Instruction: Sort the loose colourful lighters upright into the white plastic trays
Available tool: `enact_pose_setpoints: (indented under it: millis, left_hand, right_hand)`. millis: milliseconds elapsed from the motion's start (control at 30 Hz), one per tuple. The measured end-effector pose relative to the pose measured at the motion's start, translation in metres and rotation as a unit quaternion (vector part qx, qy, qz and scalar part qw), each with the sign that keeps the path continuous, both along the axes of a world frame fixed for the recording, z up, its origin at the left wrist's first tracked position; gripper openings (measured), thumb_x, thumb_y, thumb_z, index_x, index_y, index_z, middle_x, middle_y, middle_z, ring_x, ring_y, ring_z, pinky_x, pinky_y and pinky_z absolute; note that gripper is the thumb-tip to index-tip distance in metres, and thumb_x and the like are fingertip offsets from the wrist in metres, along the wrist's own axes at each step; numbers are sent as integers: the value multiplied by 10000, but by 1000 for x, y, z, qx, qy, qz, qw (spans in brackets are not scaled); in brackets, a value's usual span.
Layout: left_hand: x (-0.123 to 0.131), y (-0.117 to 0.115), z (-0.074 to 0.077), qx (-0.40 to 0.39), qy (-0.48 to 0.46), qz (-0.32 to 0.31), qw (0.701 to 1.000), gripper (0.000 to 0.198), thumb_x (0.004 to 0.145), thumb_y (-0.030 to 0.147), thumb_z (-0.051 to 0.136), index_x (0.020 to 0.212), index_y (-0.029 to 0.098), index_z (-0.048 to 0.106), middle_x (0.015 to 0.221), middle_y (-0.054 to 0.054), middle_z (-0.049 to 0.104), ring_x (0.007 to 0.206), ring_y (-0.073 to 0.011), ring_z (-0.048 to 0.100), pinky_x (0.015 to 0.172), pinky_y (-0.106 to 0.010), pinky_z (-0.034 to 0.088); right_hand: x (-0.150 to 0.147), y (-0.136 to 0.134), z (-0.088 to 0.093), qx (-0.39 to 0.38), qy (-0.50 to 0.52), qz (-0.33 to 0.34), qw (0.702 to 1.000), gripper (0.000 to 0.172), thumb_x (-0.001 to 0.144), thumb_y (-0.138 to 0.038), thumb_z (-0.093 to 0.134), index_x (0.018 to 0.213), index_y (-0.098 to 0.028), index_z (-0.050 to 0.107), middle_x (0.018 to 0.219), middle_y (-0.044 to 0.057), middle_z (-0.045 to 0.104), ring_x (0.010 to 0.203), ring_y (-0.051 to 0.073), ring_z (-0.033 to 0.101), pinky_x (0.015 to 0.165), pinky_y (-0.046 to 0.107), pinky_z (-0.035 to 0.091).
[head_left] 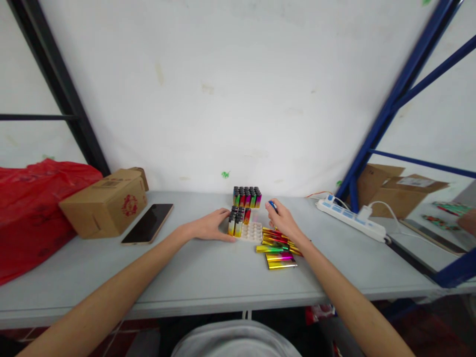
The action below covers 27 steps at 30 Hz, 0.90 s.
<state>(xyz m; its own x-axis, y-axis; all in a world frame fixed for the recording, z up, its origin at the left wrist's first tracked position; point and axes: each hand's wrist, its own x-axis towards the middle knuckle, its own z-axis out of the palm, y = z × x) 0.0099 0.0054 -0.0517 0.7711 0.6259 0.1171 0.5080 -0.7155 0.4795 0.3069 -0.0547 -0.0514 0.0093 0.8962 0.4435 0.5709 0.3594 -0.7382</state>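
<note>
A white tray point(254, 232) with round holes lies on the table, its left part filled with several upright lighters point(235, 223) in shiny colours. My left hand point(213, 225) rests at the tray's left side, thumb and fingers apart around the lighters' edge. Above and right of the tray, my right hand point(281, 216) is closed on a lighter with a blue end point(273, 206). Beneath and beside that hand lies a loose pile of shiny lighters point(277, 249) in yellow, red, green and pink. Behind the tray stands a block of upright lighters point(247, 197) with black tops.
On the left are a dark-screened tablet point(148, 224), a cardboard box point(107, 203) and a red bag point(33, 213). A white power strip point(351, 218) lies at right by a blue frame point(386, 111). Part of another person's hand point(467, 221) shows at far right.
</note>
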Motion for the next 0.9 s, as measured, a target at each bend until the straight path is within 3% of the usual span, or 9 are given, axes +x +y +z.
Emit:
enact_pose_setpoints:
  millis: [167,333,567,733,900]
  left_hand:
    - [-1,2,-3,3,-19,-10,1000,984,760,738,825,1535,216,517,1550,-154,554,1405,-374,542,1223,-477,402]
    - [0,1,-2,-4,-10,-8,1000,999,754,737,830,1532,195,515,1555,-167,547,1418,-383,529,1235,-488,393]
    - [-1,0,-1,1,-28,-15,1000,970,761,727,831,1529,218,528,1539,-144,571,1409,-372,541,1236,-467,394]
    - [-1,-2,0,-6,-24,-10,1000,969,759,732,829,1523,218,529,1549,-148,560,1415,-375,534,1235,-472,398]
    - [0,-2,1,-5,-6,-1,1000,1002,750,743,827,1520,179,523,1550,-168,550,1435,-389,520,1245,-457,388]
  right_hand:
    - [-16,-7,4,52,-109,-61,991,528,1007,-619,461,636,-245,451,582,-19,479,582,155,441,598,283,337]
    - [-22,-13,8,63,-112,-32,991,504,970,-530,458,565,-244,370,528,-36,334,545,129,357,571,288,252]
    - [-23,-15,7,68,-109,-4,992,421,989,-474,455,642,-236,453,560,-39,437,567,136,401,596,281,296]
    - [-22,-14,7,64,-124,33,990,349,1086,-498,416,935,-230,581,777,4,626,712,189,564,698,290,404]
    - [-24,-14,11,92,-167,74,979,434,1111,-506,396,825,-222,557,840,44,638,783,198,579,737,303,428]
